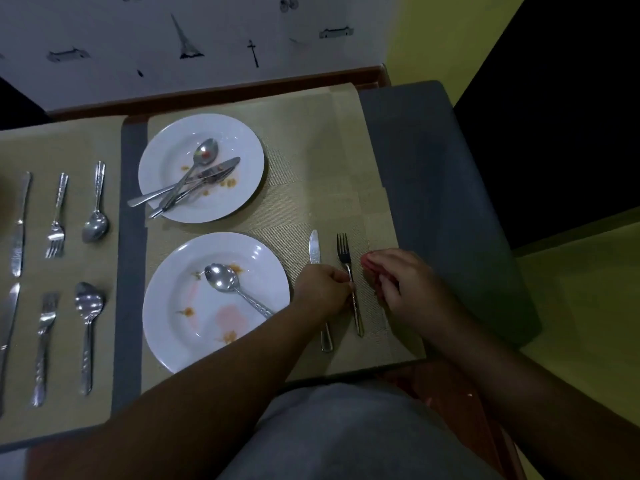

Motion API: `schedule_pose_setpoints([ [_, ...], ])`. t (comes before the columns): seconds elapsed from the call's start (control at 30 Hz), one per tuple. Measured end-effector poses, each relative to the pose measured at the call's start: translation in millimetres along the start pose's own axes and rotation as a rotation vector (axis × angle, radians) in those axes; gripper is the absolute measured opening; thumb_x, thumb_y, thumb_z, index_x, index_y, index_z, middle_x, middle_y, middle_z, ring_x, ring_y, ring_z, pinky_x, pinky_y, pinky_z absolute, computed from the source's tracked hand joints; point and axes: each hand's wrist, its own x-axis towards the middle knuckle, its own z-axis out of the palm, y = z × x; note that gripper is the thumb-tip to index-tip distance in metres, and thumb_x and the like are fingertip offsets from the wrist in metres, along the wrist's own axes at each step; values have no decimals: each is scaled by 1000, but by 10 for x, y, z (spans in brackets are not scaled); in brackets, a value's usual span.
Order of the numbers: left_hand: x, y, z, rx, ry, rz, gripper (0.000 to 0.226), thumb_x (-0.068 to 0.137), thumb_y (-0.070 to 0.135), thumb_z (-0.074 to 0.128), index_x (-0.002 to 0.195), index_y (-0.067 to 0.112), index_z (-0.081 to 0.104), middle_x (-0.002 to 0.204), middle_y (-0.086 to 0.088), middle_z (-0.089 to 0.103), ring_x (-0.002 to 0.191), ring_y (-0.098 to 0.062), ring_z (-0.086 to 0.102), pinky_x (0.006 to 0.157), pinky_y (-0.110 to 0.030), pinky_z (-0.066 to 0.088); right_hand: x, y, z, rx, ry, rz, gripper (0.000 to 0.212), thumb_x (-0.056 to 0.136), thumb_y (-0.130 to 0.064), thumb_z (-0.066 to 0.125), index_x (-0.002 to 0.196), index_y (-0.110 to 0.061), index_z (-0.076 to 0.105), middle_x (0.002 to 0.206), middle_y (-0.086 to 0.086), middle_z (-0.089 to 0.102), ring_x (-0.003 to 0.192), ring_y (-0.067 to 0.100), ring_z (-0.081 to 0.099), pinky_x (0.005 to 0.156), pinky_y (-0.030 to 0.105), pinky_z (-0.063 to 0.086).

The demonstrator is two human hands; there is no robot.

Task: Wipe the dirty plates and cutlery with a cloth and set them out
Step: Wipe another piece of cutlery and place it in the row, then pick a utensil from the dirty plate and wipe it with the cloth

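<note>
Two white plates with food stains lie on a beige placemat [311, 161]. The far plate [242, 140] carries a crossed pile of spoon, knife and fork [194, 181]. On the near plate [173, 341] lies a single spoon [221, 279]. To its right a knife [314, 249] and a fork [344, 252] lie side by side on the mat. My left hand [322, 289] covers the knife's middle and pinches the fork's handle. My right hand [394, 282] hovers just right of the fork, with something reddish showing under its fingers; what it holds is unclear.
On a second beige mat at the left lie two rows of cutlery: knife [20, 223], fork [57, 216], spoon [96, 216], and nearer, knife [8, 334], fork [45, 341], spoon [88, 323]. The grey table [433, 168] ends at the right; a wall stands behind.
</note>
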Motion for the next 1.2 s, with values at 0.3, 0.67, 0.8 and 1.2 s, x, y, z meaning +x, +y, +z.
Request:
schedule_pose_setpoints([
  [0.3, 47, -15, 17, 71, 36, 10, 6, 89, 19, 77, 92, 15, 80, 78, 5, 74, 80, -14, 73, 95, -46, 59, 10, 4, 16, 4, -29, -18, 41, 91, 0, 57, 128, -16, 62, 126, -1, 61, 115, 9, 50, 95, 7, 31],
  [0.67, -170, -153, -232, 8, 139, 49, 12, 87, 18, 75, 96, 17, 83, 83, 9, 73, 70, 4, 63, 65, -9, 45, 96, -217, 169, -19, -62, -139, 41, 89, 0, 59, 127, -16, 64, 127, -2, 62, 118, 13, 51, 102, 19, 37],
  [0.8, -424, -381, -563, -210, 215, -8, 10, 89, 18, 73, 92, 16, 82, 81, 6, 77, 71, -2, 70, 67, -10, 54, 212, -504, 282, -3, -88, -268, 39, 89, -1, 60, 125, -15, 65, 125, -2, 63, 115, 13, 52, 100, 14, 34],
  [1.2, -666, -785, -985, -775, 249, -387, 24, 95, 16, 70, 90, -7, 74, 66, -15, 67, 47, -20, 56, 53, -30, 57, 445, -1075, 796, 38, -119, -562, 33, 84, 5, 56, 110, -11, 68, 112, 1, 66, 106, 19, 59, 94, 33, 46],
])
